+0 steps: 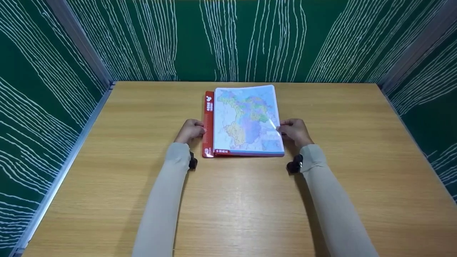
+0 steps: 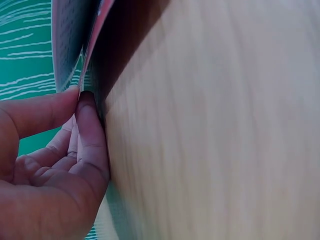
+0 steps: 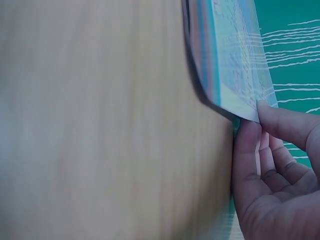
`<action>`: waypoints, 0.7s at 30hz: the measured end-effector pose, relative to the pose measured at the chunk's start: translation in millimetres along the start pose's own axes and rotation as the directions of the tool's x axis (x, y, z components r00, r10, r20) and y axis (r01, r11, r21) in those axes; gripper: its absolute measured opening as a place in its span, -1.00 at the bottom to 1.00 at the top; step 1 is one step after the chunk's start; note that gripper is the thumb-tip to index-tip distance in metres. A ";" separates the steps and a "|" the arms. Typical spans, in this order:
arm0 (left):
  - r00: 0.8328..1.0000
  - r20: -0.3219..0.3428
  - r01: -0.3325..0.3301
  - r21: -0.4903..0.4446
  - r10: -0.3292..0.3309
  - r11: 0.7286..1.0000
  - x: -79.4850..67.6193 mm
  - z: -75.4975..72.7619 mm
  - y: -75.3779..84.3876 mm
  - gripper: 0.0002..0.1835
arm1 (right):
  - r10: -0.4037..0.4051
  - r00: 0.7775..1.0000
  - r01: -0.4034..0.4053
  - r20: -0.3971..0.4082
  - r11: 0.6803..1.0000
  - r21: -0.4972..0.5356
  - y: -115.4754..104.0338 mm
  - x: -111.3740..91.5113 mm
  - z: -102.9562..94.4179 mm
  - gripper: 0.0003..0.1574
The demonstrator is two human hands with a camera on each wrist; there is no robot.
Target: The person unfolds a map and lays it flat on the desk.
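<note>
Green walls are streaked with wavy white lines around a wood-grained table. Toward its far edge, a glossy, round-cornered map booklet is pinched at its red side strip by the left hand and at its opposite edge by the right hand; white lettering is too small to be read.

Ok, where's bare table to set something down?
Bare table: from left hand to left wall, right hand to right wall, and between the sleeves, nearer than the book. Crowded: the book's side edges, where both hands pinch.
</note>
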State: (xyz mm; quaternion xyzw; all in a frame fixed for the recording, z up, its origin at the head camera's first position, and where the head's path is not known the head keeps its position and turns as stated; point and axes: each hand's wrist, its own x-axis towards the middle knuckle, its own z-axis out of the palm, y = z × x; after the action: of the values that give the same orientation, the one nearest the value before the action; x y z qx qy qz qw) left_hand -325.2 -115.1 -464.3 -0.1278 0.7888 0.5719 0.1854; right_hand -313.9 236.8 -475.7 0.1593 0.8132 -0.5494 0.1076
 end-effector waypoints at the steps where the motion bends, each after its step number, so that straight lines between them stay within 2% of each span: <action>1: 1.000 -0.003 -0.002 0.001 0.002 1.000 -0.2 -0.2 0.4 -0.61 | 0.001 1.000 -0.001 -0.001 1.000 0.005 0.1 -0.1 -0.4 -0.68; 11: 0.999 -0.018 -0.035 -0.036 0.034 0.999 0.8 -1.7 -1.7 -0.59 | -0.062 0.998 0.060 0.028 0.995 0.075 4.3 1.1 -1.6 -0.69; 21: 1.000 -0.025 0.006 -0.045 -0.007 0.999 -0.1 -3.6 -2.2 -0.63 | -0.021 1.000 0.020 0.012 0.999 0.041 4.5 1.7 -4.9 -0.63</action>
State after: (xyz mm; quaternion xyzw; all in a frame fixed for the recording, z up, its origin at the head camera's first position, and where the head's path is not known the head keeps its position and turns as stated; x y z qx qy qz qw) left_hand -324.7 -119.2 -465.2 -0.1415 0.7775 0.5874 0.1744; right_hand -313.8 243.1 -478.3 0.1498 0.8026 -0.5681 0.1035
